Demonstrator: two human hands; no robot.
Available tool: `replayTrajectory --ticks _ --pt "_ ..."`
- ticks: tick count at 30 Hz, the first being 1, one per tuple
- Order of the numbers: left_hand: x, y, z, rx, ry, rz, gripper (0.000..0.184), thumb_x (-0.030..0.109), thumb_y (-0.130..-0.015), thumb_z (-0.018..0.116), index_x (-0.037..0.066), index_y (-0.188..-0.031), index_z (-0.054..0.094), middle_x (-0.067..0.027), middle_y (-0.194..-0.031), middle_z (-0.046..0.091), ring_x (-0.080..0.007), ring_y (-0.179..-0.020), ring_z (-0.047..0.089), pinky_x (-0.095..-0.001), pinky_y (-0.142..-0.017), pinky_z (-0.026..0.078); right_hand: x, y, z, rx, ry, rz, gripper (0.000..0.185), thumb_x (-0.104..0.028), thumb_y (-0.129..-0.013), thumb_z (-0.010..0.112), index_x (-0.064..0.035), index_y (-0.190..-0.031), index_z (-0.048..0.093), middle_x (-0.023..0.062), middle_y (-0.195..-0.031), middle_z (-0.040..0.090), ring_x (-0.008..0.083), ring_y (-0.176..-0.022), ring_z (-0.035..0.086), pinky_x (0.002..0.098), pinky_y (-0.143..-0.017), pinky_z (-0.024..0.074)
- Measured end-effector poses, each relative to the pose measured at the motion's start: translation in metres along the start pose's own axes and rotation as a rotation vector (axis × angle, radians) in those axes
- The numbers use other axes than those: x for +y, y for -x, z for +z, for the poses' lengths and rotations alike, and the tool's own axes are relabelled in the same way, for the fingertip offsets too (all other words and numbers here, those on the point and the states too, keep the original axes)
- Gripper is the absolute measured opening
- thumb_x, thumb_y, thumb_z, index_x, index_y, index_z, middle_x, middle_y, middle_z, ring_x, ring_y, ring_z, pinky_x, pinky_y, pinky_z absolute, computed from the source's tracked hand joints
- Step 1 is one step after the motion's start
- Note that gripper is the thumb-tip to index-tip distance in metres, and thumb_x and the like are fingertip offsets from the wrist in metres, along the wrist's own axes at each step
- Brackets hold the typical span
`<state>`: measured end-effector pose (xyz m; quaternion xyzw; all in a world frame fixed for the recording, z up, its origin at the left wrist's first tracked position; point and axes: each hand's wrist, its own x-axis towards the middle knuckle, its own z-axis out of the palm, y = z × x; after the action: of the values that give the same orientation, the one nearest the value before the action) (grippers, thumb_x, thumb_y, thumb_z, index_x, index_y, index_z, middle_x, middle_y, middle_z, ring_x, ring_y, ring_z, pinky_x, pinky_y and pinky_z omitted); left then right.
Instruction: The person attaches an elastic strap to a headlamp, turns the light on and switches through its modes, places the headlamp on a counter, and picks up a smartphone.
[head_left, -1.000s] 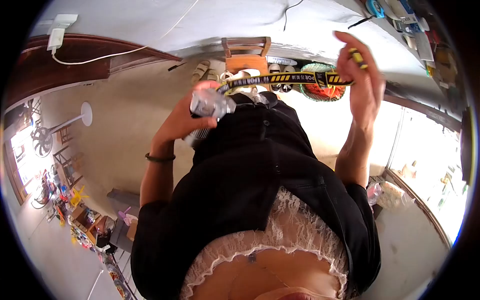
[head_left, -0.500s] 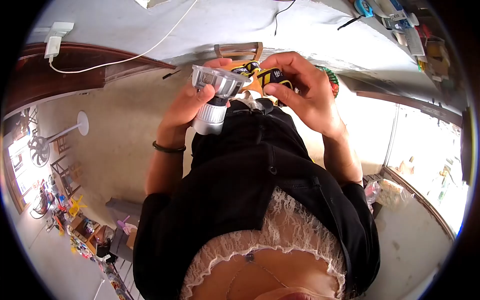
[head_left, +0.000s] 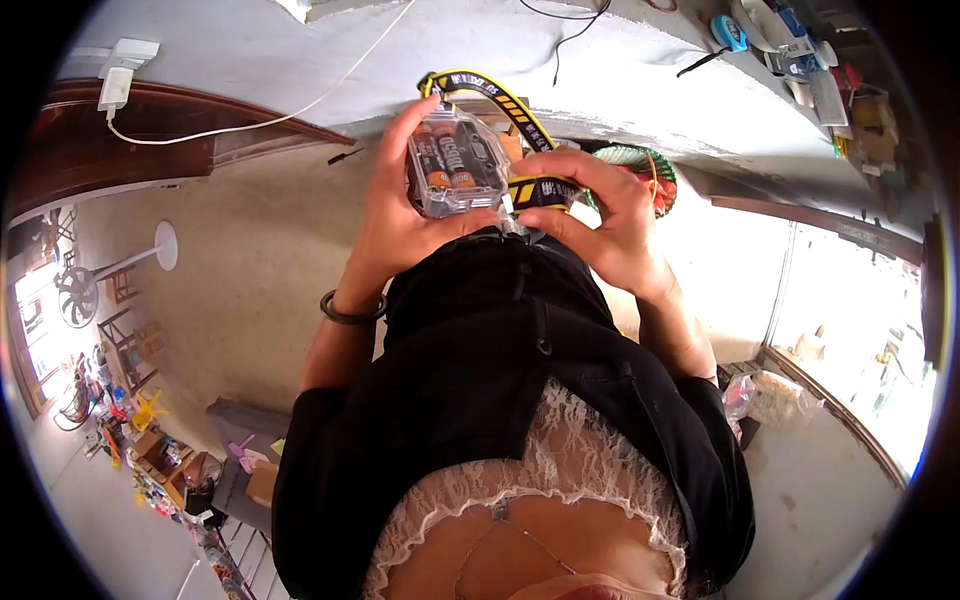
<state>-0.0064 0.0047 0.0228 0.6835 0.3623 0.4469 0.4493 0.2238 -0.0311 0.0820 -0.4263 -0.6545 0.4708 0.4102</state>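
In my left hand (head_left: 385, 215) I hold a headlamp (head_left: 455, 160) by its clear battery case, my fingers along its left side and the thumb below. Through the clear cover show several orange-and-black batteries. A black elastic strap with yellow edges and printing (head_left: 500, 95) loops up and over from the case. Between the thumb and fingers of my right hand (head_left: 600, 215), the lower right stretch of that strap is pinched. The lamp head is out of sight in this view.
Behind my right hand stands a round green-and-red object (head_left: 640, 170). A white cable (head_left: 300, 100) runs from a plug (head_left: 118, 88) at upper left. A blue tape measure (head_left: 729, 32) lies at upper right among small items. A standing fan (head_left: 78, 295) is at far left.
My left hand has turned the headlamp, so the battery case now faces me instead of the silver lamp head. The strap has risen into an open loop, and my right hand has moved slightly down.
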Motion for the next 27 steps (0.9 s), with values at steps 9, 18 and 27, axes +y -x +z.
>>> replayTrajectory --ticks 9,18,27 --pt "0.015 -0.009 0.006 0.141 -0.355 0.105 0.111 0.018 -0.061 0.096 0.003 -0.147 0.027 -0.0131 -0.124 0.051 -0.0229 -0.109 0.059 -0.0367 -0.092 0.051 0.011 0.009 0.014 0.176 -0.174 0.061 0.036 0.000 -0.085 0.072 0.0011 -0.118 0.058 0.0106 -0.108 0.068 0.0173 -0.099 0.065 0.0307 -0.090 0.0508" --pt "0.011 -0.010 0.029 0.280 -0.427 0.146 0.100 0.015 -0.059 0.095 0.004 -0.140 0.038 -0.0130 -0.124 0.049 -0.0253 -0.110 0.056 -0.0380 -0.092 0.049 0.017 0.011 0.014 0.212 -0.215 0.112 0.037 -0.003 -0.086 0.074 0.0009 -0.119 0.056 0.0103 -0.110 0.068 0.0145 -0.099 0.065 0.0295 -0.085 0.0525" --pt "0.004 -0.012 0.016 0.338 -0.374 0.143 0.096 0.031 -0.058 0.096 0.003 -0.133 0.043 -0.0154 -0.116 0.053 -0.0303 -0.103 0.058 -0.0387 -0.083 0.050 0.017 0.009 0.018 0.224 -0.228 0.098 0.041 -0.004 -0.082 0.077 0.0013 -0.119 0.059 0.0099 -0.112 0.068 0.0188 -0.102 0.066 0.0301 -0.089 0.0508"
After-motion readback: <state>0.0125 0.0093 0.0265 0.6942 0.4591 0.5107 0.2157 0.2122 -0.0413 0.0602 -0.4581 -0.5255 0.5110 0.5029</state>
